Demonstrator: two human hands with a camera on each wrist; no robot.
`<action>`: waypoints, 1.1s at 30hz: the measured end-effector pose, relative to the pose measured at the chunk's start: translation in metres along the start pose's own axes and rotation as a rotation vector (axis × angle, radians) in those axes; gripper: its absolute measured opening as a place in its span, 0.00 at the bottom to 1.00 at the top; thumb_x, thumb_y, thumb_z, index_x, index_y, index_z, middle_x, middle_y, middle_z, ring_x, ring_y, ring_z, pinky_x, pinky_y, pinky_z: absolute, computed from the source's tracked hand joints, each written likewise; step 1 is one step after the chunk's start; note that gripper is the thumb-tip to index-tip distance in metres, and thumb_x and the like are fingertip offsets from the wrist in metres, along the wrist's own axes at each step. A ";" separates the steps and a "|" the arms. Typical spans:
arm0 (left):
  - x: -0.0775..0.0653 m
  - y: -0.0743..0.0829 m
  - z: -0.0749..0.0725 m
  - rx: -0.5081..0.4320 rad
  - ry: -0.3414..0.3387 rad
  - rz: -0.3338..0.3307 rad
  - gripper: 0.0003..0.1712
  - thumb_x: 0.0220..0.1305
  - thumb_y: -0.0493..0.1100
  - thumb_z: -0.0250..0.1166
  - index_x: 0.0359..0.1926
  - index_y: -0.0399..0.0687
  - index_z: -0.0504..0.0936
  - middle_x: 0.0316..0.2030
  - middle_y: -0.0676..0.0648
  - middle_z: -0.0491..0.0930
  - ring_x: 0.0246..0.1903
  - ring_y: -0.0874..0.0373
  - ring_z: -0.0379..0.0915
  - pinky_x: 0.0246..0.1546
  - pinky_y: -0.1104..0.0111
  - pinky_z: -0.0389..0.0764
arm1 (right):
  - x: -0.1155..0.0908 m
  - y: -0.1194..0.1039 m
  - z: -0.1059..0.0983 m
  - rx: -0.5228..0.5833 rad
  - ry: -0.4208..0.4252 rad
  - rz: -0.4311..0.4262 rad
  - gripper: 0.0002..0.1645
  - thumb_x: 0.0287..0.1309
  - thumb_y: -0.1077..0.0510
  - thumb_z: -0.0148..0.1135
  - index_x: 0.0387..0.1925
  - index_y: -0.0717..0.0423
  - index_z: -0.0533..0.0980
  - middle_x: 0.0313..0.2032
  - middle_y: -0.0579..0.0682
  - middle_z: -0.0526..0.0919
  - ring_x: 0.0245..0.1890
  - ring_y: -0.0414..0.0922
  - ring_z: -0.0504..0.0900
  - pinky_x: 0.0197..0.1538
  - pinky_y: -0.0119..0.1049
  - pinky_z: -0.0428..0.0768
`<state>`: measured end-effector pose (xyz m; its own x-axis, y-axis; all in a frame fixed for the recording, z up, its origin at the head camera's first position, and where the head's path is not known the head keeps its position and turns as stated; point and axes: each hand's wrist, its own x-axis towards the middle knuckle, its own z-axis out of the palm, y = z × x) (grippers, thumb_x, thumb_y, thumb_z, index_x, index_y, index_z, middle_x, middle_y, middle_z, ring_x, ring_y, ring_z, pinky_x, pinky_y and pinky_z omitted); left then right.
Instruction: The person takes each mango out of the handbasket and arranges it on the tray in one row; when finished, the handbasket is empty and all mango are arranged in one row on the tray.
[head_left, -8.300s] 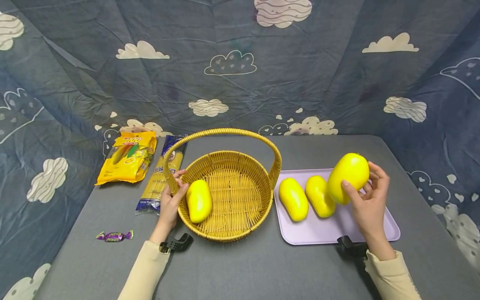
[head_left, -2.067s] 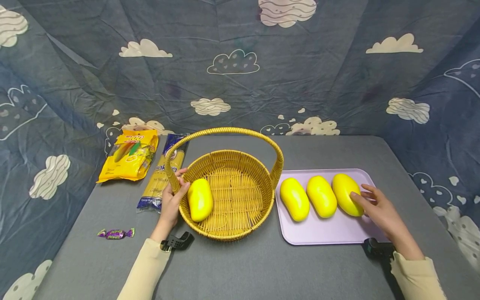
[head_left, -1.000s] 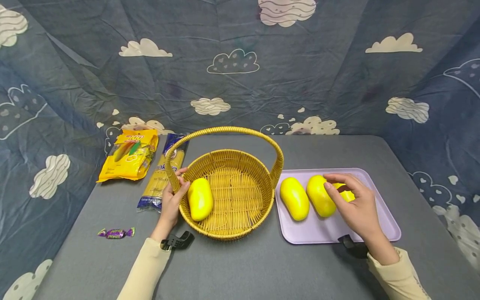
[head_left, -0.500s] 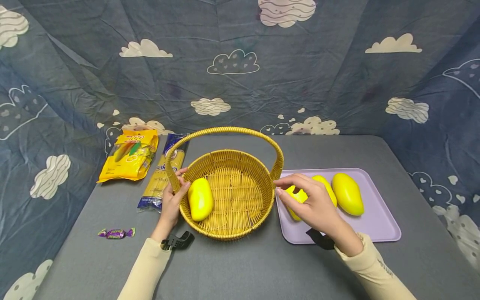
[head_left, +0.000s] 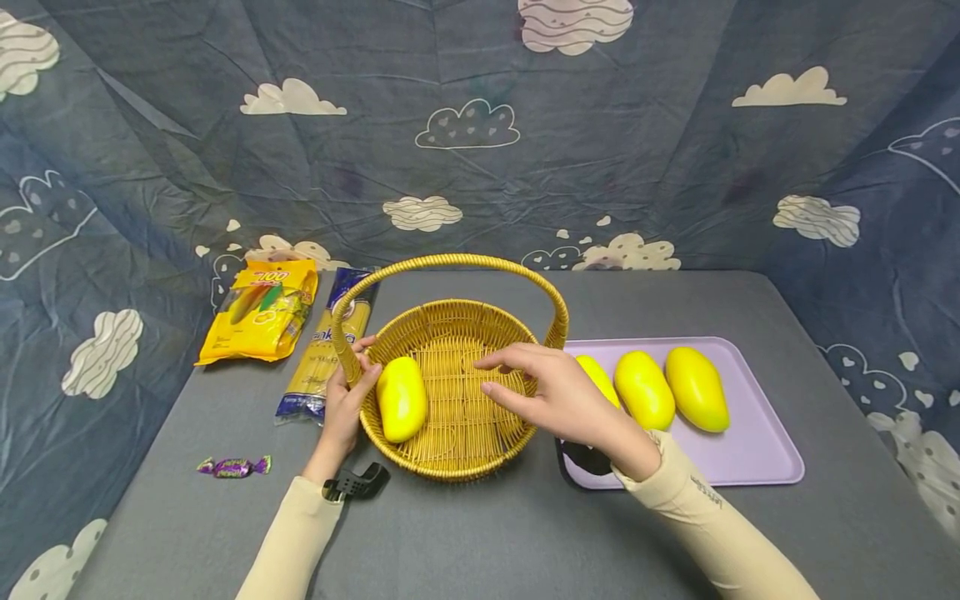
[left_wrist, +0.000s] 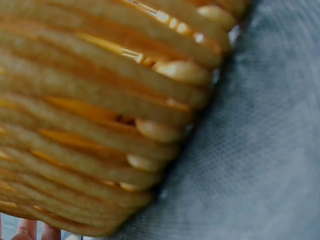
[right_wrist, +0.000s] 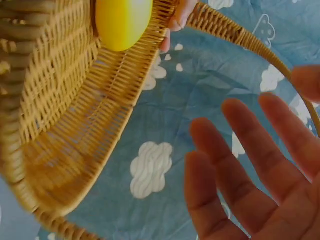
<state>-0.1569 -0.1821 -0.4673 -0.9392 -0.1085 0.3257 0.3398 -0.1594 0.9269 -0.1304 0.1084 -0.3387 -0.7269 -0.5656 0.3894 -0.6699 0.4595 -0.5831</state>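
My left hand (head_left: 343, 412) grips the left rim of a round wicker basket (head_left: 450, 473) beside the foot of its tall handle. Inside the basket, against the left wall, lies a yellow mango (head_left: 402, 400). Over the basket's right side hovers my right hand (head_left: 573, 396), holding nothing; the right wrist view has its fingers (right_wrist: 265, 145) spread and fairly straight. Three more mangoes lie in a row on a lilac tray (head_left: 757, 454): a left one (head_left: 596, 372) partly hidden by my right hand, a middle one (head_left: 645, 390) and a right one (head_left: 697, 389).
Left of the basket lie a pack of spaghetti (head_left: 318, 367) and a yellow candy bag (head_left: 262, 312). A purple wrapped candy (head_left: 234, 467) is nearer the front left. Behind the grey table (head_left: 450, 542) hangs a dark cloud-patterned cloth (head_left: 360, 175).
Earlier my right hand held a mango above the tray; that mango now lies at the row's right end. The right hand let go and moved left over the basket. The left hand stayed.
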 end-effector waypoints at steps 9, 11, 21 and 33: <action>0.001 0.000 0.002 -0.019 -0.014 0.002 0.06 0.64 0.33 0.59 0.34 0.44 0.69 0.61 0.35 0.66 0.57 0.52 0.59 0.59 0.67 0.58 | 0.029 0.004 0.012 -0.065 -0.174 0.029 0.20 0.60 0.45 0.61 0.52 0.46 0.78 0.49 0.39 0.80 0.47 0.38 0.77 0.50 0.37 0.73; 0.000 0.000 0.002 -0.021 -0.016 0.000 0.06 0.64 0.33 0.59 0.34 0.44 0.70 0.60 0.35 0.66 0.56 0.52 0.60 0.58 0.67 0.59 | 0.036 0.006 0.017 -0.073 -0.208 0.040 0.21 0.60 0.44 0.61 0.53 0.47 0.78 0.49 0.40 0.80 0.47 0.39 0.77 0.49 0.36 0.74; 0.000 -0.001 -0.001 0.001 -0.006 0.002 0.07 0.65 0.33 0.59 0.33 0.42 0.68 0.61 0.35 0.66 0.62 0.51 0.57 0.61 0.66 0.57 | 0.065 0.015 0.047 -0.048 -0.409 0.162 0.29 0.62 0.41 0.56 0.60 0.50 0.72 0.53 0.50 0.79 0.51 0.48 0.77 0.51 0.43 0.73; -0.001 -0.002 -0.001 -0.007 -0.018 0.008 0.07 0.66 0.33 0.58 0.33 0.45 0.69 0.61 0.34 0.66 0.59 0.51 0.58 0.58 0.68 0.60 | 0.080 0.022 0.076 -0.041 -0.574 0.254 0.38 0.61 0.41 0.58 0.67 0.54 0.62 0.63 0.52 0.70 0.59 0.50 0.71 0.58 0.42 0.68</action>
<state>-0.1565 -0.1831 -0.4693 -0.9371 -0.0923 0.3367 0.3479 -0.1654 0.9228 -0.1920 0.0209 -0.3747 -0.6748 -0.7078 -0.2092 -0.5009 0.6473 -0.5745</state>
